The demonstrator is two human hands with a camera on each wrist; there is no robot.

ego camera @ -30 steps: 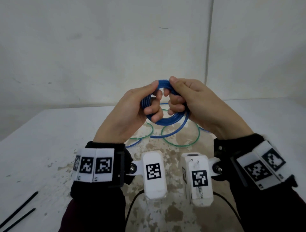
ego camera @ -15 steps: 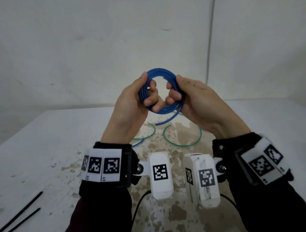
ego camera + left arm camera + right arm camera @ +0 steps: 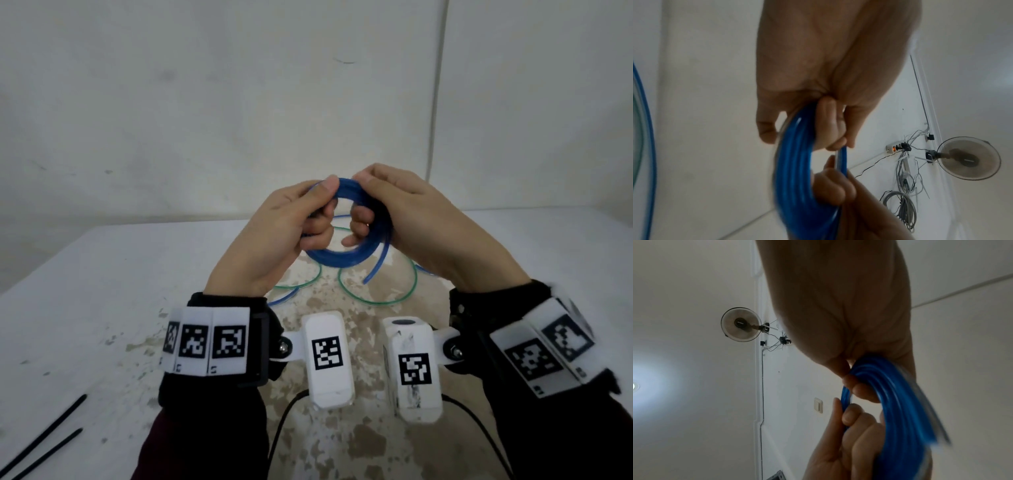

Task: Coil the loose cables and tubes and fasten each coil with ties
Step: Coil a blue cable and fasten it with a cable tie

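Two thin black ties [image 3: 41, 442] lie unused at the table's [image 3: 85, 308] left edge. Coil of blue plastic tube [image 3: 346, 255] is held above it, pinched by left hand [image 3: 274, 236] and right hand [image 3: 421, 226] fingers. Coiling nearly done; loose tail needs tucking, then tying.

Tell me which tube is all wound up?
The blue tube. Both hands, left and right, grip it as a tight coil above the table; the green tube lies there in loose loops.
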